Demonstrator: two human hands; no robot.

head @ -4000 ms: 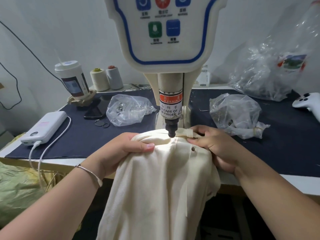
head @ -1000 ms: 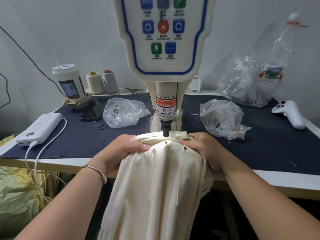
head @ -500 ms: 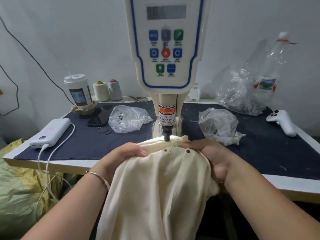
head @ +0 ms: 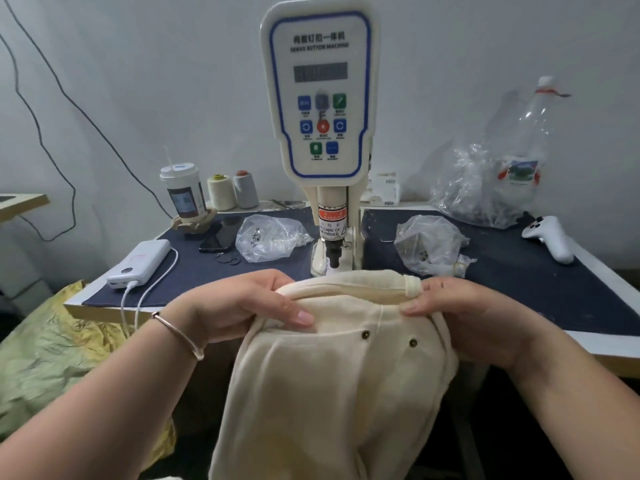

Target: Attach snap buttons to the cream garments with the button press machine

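We hold the cream garment (head: 332, 386) at the front edge of the surface (head: 540, 292), its folded top hem just in front of the button press machine (head: 320, 140) and not under the punch (head: 334, 256). Left hand (head: 242, 306): fingers curled over the hem, thumb pressed on the cloth below, clamped on the garment. Right hand (head: 460, 310): gripping the other end of the hem, fingers bunching the fabric. Two snaps (head: 365, 335) sit side by side on the panel below the hem, between our hands.

Step in hand, as we judge it: between presses, garment drawn clear of the punch for shifting or checking. Next move likely calls for sliding the next marked spot under the punch, cloth flat and taut, fingertips kept well off the die; the warning label (head: 331, 223) says as much. Whether a fresh snap part is loaded, we cannot tell.

Bags of hardware (head: 270, 237) lie on either side of the machine.
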